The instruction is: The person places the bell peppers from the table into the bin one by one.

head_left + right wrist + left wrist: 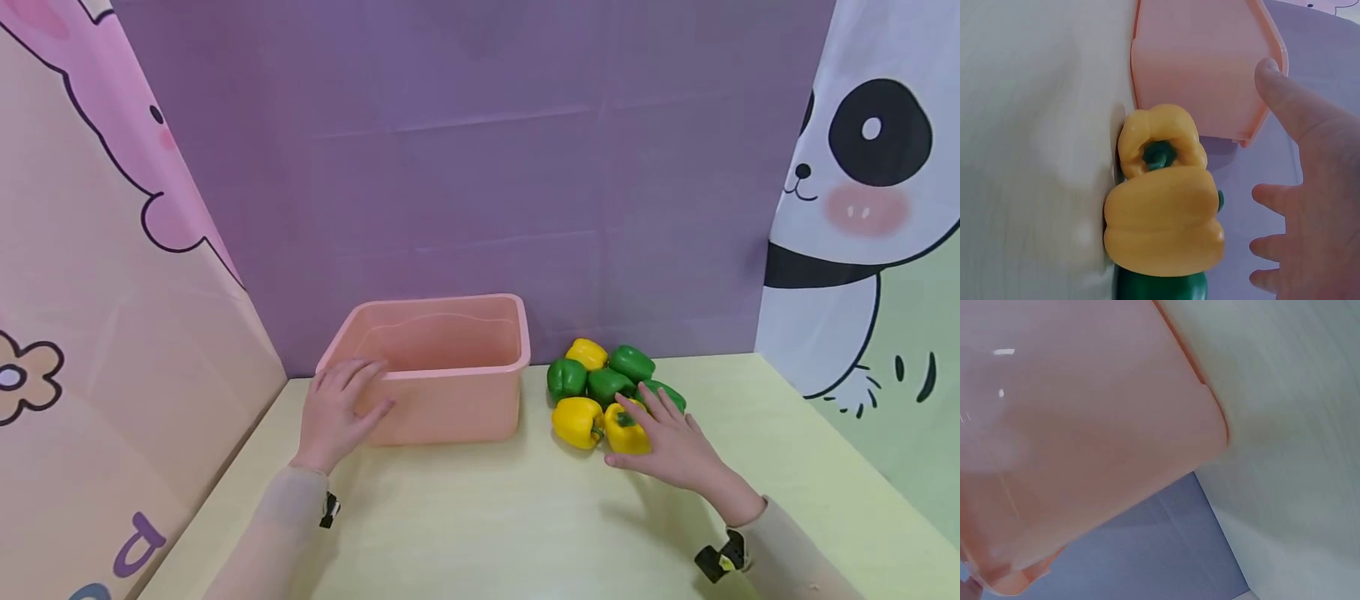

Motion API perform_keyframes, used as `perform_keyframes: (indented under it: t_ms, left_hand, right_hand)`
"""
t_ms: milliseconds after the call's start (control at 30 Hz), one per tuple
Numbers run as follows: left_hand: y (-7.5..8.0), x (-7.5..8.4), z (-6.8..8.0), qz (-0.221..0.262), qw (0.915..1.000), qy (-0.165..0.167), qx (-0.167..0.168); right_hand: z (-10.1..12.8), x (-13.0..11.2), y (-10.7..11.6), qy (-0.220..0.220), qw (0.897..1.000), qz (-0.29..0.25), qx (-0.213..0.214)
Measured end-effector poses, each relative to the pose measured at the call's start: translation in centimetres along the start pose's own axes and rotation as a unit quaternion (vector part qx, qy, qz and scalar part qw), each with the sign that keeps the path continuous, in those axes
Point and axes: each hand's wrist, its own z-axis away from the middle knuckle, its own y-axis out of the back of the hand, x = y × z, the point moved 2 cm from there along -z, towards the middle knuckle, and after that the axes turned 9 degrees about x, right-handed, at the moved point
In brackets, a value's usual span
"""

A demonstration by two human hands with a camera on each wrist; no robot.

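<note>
purple backdrop [487,167]: hangs behind everything, probably to screen off the surroundings.
pale table [480,533]: flat, so things on it stand unheld.
pink bin [450,408]: upright, mouth up, set back close to the backdrop; that leaves its front rim facing the person.
left hand [337,417]: at the bin's front-left corner, fingers loosely extended over the rim, thumb apart along the front wall; perhaps to steady it, though firm contact i cannot tell.
right hand [667,446]: fingers and thumb spread, gripping nothing, above the front-right yellow pepper [626,440]; the spread seems matched to its breadth.
green peppers [566,379]: four, right of the bin, bunched with three yellow ones, so neighbours probably check rolling.
front-left yellow pepper [576,421]: on its side, close by its upright yellow neighbour, which likely blocks it rightward.
green stem [1159,154]: points sideways, because that pepper lies down.
</note>
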Motion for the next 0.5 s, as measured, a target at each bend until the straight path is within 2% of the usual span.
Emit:
perform_keyframes:
  t_ms: [200,400,500]
  left_hand:
    - [-0.3,-0.5,-0.4,-0.014,0.9996,0.024,-0.010]
    - [-0.7,-1.2,-0.6,-0.032,0.9963,0.066,-0.044]
    - [-0.8,-1.3,-0.6,-0.039,0.9945,0.076,-0.060]
  right_hand:
    - [-0.4,0.8,0.1,-0.005,1.000,0.005,0.012]
    - [-0.8,1.8,0.3,-0.024,1.000,-0.009,0.013]
    - [-0.9,2.4,0.7,-0.033,0.999,-0.018,0.016]
